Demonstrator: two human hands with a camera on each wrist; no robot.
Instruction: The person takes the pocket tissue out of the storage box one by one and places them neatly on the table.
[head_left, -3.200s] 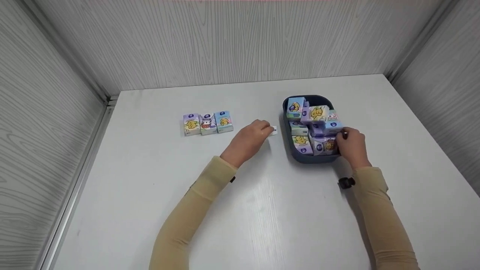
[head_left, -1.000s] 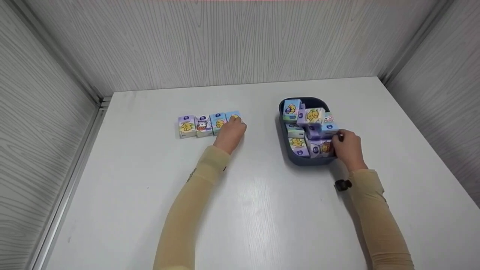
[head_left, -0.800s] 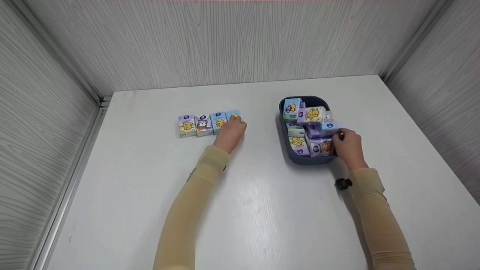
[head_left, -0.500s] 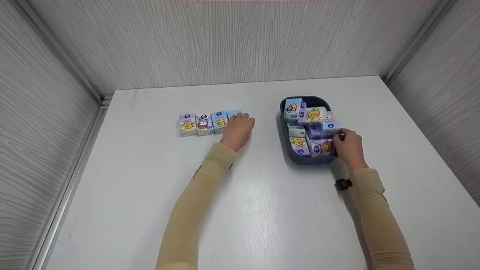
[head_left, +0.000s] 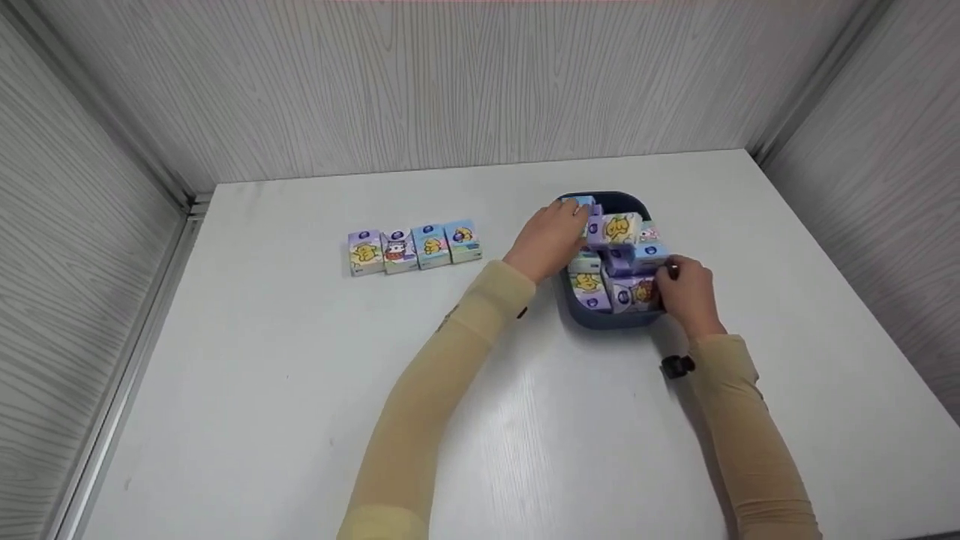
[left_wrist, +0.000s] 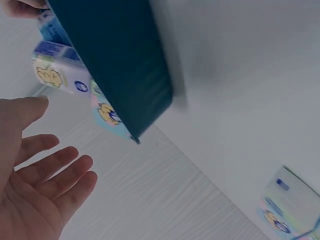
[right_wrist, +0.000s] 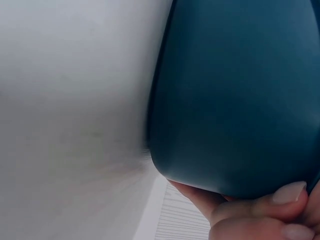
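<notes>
My left hand [head_left: 551, 236] is over the left side of a dark blue bin [head_left: 611, 321], its fingertips overlapping a blue tissue pack [head_left: 579, 200] in the head view. In the left wrist view the fingers are spread, with a gap between thumb and fingers, near a purple-and-white pack [left_wrist: 61, 68]. My right hand [head_left: 688, 296] grips the bin's right rim; the right wrist view has its fingers [right_wrist: 260, 215] curled at the bin wall. Small cartoon-printed tissue packs, such as a yellow-and-purple one [head_left: 616, 229], fill the bin in a loose pile.
On the white table [head_left: 300, 420], several tissue packs lie side by side in a row to the left, from a purple one [head_left: 365, 255] to a blue one [head_left: 463, 240]. Grey wood-grain panels [head_left: 480, 82] stand behind and at both sides.
My left hand brought a tissue pack from beside the bin to the row's right end, let it go, then moved right to the bin. My right hand stays at the rim.
</notes>
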